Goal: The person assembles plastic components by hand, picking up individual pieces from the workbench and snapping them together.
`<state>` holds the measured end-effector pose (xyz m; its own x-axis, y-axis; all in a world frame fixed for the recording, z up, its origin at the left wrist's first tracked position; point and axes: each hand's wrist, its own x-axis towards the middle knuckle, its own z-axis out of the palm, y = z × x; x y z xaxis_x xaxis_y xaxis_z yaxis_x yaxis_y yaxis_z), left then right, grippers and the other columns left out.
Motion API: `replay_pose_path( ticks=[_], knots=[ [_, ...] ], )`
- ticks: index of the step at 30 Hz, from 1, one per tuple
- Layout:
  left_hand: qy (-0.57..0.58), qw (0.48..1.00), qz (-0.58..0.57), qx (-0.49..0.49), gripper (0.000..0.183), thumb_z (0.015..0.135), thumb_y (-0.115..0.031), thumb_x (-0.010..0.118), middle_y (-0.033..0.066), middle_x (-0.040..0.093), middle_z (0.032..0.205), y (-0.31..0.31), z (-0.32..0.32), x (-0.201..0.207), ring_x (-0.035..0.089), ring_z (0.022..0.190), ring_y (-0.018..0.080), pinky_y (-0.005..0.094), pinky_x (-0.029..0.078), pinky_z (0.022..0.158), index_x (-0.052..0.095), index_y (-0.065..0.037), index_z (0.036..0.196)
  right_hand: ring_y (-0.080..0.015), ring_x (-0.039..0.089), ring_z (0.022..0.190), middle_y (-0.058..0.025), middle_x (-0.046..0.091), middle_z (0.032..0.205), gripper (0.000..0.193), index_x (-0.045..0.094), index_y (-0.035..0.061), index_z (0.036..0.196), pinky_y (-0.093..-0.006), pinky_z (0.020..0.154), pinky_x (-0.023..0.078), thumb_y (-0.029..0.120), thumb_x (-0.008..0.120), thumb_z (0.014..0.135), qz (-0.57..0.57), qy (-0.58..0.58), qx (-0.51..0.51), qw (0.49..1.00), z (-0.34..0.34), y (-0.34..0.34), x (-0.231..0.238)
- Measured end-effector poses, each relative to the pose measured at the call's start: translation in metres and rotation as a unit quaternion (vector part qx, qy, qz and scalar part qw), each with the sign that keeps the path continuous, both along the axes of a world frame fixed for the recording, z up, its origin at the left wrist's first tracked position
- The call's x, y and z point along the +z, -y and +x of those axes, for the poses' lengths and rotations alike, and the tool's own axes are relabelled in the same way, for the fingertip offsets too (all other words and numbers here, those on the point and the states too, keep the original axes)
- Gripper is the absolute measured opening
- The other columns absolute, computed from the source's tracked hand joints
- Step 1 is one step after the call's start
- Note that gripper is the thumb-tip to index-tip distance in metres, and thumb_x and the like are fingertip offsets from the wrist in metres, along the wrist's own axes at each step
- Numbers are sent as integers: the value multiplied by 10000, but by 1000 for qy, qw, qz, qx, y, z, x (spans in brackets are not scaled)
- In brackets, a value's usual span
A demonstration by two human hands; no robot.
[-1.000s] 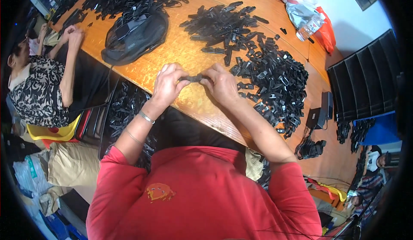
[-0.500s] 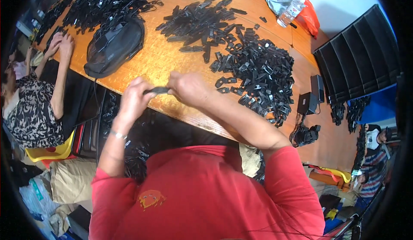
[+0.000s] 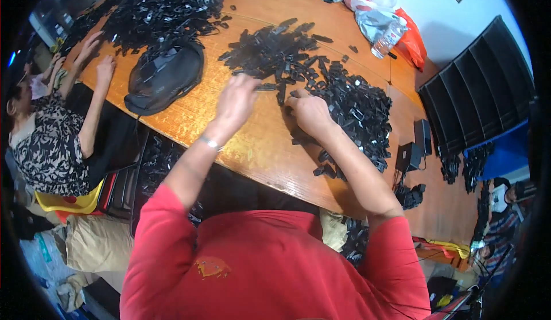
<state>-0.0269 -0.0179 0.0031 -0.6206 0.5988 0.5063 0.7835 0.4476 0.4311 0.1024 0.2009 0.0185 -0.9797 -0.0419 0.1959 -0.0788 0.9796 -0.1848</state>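
Note:
My left hand (image 3: 235,101) is over the near edge of a pile of long black plastic strips (image 3: 270,47). Its fingertips are blurred beside one strip (image 3: 266,86), and whether they grip it is not clear. My right hand (image 3: 311,112) is at the left edge of a heap of small black plastic buckle-like pieces (image 3: 361,105). Its fingers are curled together, and whatever lies between them is hidden.
A black mesh bag (image 3: 163,79) lies left on the wooden table (image 3: 252,153). Beyond it spreads a larger black heap (image 3: 166,10). Black adapters (image 3: 408,158) stand right, a bottle (image 3: 390,37) at the back. Another person's hand (image 3: 105,69) is at left.
My hands have parted and moved away from my body to the piles. The dark strip held between them is no longer seen there. The view has shifted slightly.

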Motion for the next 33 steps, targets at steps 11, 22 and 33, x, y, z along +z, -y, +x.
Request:
replay_pose_path(
  ticks=[11,22,33],
  knots=[
    [24,1000,-17,8,187,883,-59,833,138,654,1005,18,17,-14,660,1045,373,482,556,899,708,-47,1022,-439,750,939,-220,744,1054,286,700,24,1050,-510,819,601,206,852,890,-66,-42,-60,995,1,-13,2],
    [47,998,33,-11,261,832,-59,886,141,701,1010,88,48,-25,670,1008,381,472,542,887,754,-29,1055,-425,741,818,-203,687,996,268,677,7,1002,-514,732,606,193,844,905,-77,-14,51,996,21,65,-24],
    [73,997,29,12,237,816,-75,903,135,694,995,88,46,-29,660,1007,363,463,540,890,778,-22,1010,-371,745,914,-125,706,1006,222,824,61,1055,-465,789,598,162,886,867,-155,-41,33,987,-9,79,-14]
  ],
)
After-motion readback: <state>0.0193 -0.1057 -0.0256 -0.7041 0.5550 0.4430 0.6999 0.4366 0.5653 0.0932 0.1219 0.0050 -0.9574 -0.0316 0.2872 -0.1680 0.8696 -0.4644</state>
